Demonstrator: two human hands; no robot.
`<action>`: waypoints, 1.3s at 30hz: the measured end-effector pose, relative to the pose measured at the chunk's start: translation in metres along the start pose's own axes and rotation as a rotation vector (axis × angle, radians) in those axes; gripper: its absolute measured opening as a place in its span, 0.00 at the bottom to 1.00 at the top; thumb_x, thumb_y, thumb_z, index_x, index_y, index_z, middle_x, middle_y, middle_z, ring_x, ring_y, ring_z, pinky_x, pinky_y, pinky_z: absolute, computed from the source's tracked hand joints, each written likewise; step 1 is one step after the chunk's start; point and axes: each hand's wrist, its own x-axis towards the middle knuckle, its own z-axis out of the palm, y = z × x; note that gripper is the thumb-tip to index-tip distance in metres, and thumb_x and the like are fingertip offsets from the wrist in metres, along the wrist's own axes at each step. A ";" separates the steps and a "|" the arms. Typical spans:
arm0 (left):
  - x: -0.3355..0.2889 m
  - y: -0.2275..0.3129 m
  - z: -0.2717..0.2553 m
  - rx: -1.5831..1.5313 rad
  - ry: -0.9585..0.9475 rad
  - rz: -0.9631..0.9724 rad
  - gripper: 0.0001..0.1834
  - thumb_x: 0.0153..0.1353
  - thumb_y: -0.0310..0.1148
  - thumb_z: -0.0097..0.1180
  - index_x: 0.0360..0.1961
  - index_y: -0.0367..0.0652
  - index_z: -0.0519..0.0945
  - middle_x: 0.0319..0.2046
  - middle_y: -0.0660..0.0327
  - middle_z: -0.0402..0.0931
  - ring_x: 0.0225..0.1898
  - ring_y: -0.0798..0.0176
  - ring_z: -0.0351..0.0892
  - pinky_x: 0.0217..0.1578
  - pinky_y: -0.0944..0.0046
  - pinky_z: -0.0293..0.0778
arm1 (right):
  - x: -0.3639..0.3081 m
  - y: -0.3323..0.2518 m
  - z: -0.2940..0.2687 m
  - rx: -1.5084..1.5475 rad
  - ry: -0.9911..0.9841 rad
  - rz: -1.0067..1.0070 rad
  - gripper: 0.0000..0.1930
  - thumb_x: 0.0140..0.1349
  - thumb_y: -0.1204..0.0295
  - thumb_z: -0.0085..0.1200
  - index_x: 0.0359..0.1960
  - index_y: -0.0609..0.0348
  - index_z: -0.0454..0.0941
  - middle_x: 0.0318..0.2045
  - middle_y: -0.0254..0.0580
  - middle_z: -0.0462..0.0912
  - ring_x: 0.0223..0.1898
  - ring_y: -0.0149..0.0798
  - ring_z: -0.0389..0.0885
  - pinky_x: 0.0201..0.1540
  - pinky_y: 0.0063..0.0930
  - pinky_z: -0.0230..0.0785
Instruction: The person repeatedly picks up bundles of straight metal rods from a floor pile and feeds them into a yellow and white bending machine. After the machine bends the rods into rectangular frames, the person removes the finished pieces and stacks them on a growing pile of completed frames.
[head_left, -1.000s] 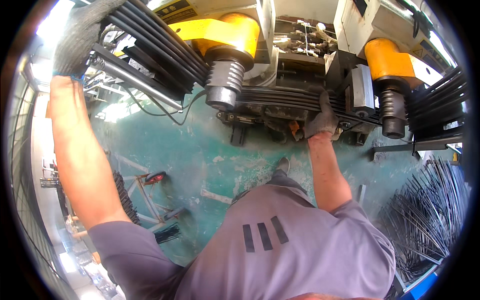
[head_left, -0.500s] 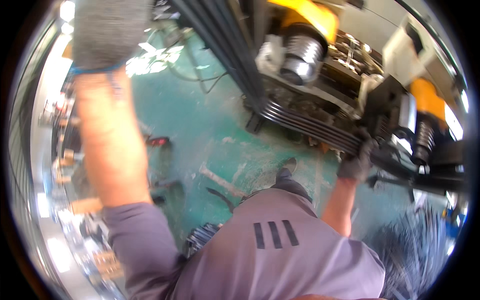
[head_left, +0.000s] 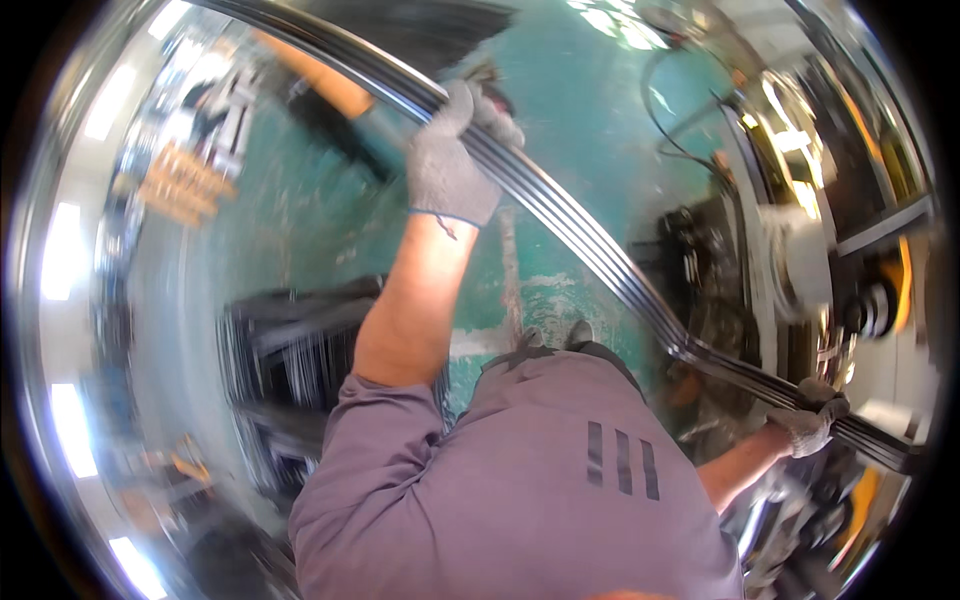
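Observation:
A bundle of several long, dark metal bars [head_left: 570,215], bent at an angle, crosses in front of me from the upper left to the lower right. My left hand [head_left: 455,160], in a grey knitted glove, is closed around its upper stretch, fingers wrapped over the far side. Beyond the bend, my right hand [head_left: 808,420], gloved too, grips the bundle close to its right end. The bars lie side by side and look shiny along their edges. Their upper left end runs out of view.
Machinery with yellow parts [head_left: 880,300] stands along the right side. A stack of dark bars [head_left: 300,360] lies on the green floor [head_left: 590,110] to my left. Farther left is a wooden pallet [head_left: 185,185]. A cable [head_left: 655,100] loops across the floor near the machine.
My view has swung round, the machine now farther right. My left hand, earlier high at the upper left, now shows wrapped on the bars; the bundle appears away from the machine.

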 end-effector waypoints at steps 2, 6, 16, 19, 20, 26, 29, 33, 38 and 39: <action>-0.034 0.009 -0.043 -0.117 0.345 0.046 0.11 0.68 0.39 0.55 0.32 0.44 0.74 0.22 0.65 0.69 0.25 0.61 0.71 0.34 0.58 0.71 | 0.012 0.007 0.055 0.019 -0.233 0.089 0.14 0.68 0.65 0.55 0.28 0.64 0.74 0.18 0.35 0.68 0.20 0.32 0.66 0.23 0.27 0.61; -0.100 0.012 -0.131 -0.128 0.827 0.226 0.10 0.67 0.35 0.56 0.32 0.42 0.73 0.23 0.62 0.68 0.23 0.61 0.70 0.27 0.60 0.71 | -0.010 0.063 0.186 -0.233 -0.509 0.160 0.09 0.65 0.70 0.58 0.34 0.64 0.75 0.19 0.31 0.69 0.17 0.27 0.64 0.20 0.24 0.57; -0.296 0.042 -0.231 -0.541 1.467 0.744 0.13 0.67 0.31 0.53 0.24 0.45 0.69 0.19 0.66 0.63 0.20 0.68 0.64 0.24 0.67 0.67 | -0.332 0.095 0.361 -0.065 -1.710 0.165 0.12 0.60 0.72 0.64 0.43 0.61 0.78 0.27 0.31 0.77 0.26 0.29 0.74 0.28 0.24 0.67; -0.350 0.027 -0.277 -0.609 1.642 0.900 0.13 0.67 0.31 0.51 0.24 0.46 0.67 0.19 0.68 0.62 0.20 0.69 0.61 0.23 0.68 0.65 | -0.420 0.169 0.322 -0.398 -2.028 0.335 0.09 0.60 0.70 0.65 0.34 0.59 0.77 0.23 0.30 0.76 0.24 0.29 0.75 0.27 0.26 0.69; -0.350 0.035 -0.262 -0.666 1.753 0.881 0.14 0.68 0.33 0.51 0.24 0.46 0.67 0.19 0.68 0.61 0.20 0.69 0.61 0.23 0.68 0.65 | -0.455 0.179 0.303 -0.545 -1.948 0.311 0.11 0.59 0.68 0.66 0.30 0.58 0.77 0.21 0.28 0.75 0.24 0.27 0.72 0.28 0.25 0.67; -0.468 -0.066 -0.369 -0.095 1.971 0.376 0.10 0.65 0.30 0.48 0.25 0.43 0.75 0.22 0.60 0.77 0.23 0.64 0.74 0.28 0.62 0.75 | -0.609 0.237 0.267 -0.830 -2.267 -0.201 0.20 0.54 0.56 0.65 0.34 0.62 0.80 0.26 0.47 0.82 0.29 0.43 0.79 0.38 0.38 0.71; -0.501 -0.101 -0.393 0.235 1.951 0.076 0.04 0.58 0.28 0.56 0.28 0.43 0.82 0.26 0.59 0.84 0.29 0.66 0.83 0.35 0.64 0.80 | -0.669 0.245 0.264 -0.922 -2.436 -0.298 0.23 0.53 0.54 0.62 0.38 0.63 0.80 0.33 0.57 0.84 0.39 0.56 0.83 0.44 0.42 0.72; -0.464 -0.062 -0.374 0.775 1.957 -0.484 0.06 0.50 0.31 0.69 0.31 0.46 0.86 0.29 0.61 0.86 0.33 0.68 0.86 0.37 0.68 0.80 | -0.734 0.275 0.259 -0.984 -2.579 -0.342 0.25 0.52 0.55 0.64 0.44 0.62 0.80 0.43 0.58 0.83 0.49 0.56 0.81 0.52 0.41 0.72; -0.465 -0.110 -0.432 -0.866 1.925 0.703 0.12 0.68 0.25 0.45 0.49 0.32 0.77 0.43 0.46 0.80 0.43 0.47 0.82 0.39 0.51 0.85 | -0.793 0.321 0.239 -1.078 -2.704 -0.467 0.24 0.54 0.57 0.63 0.47 0.63 0.80 0.47 0.58 0.82 0.53 0.56 0.79 0.55 0.41 0.71; -0.463 -0.118 -0.435 -0.782 2.002 0.483 0.12 0.68 0.23 0.46 0.50 0.32 0.76 0.43 0.47 0.80 0.43 0.48 0.83 0.37 0.54 0.85 | -0.800 0.331 0.233 -1.112 -2.759 -0.536 0.24 0.55 0.58 0.62 0.48 0.63 0.80 0.48 0.59 0.82 0.54 0.56 0.78 0.55 0.40 0.71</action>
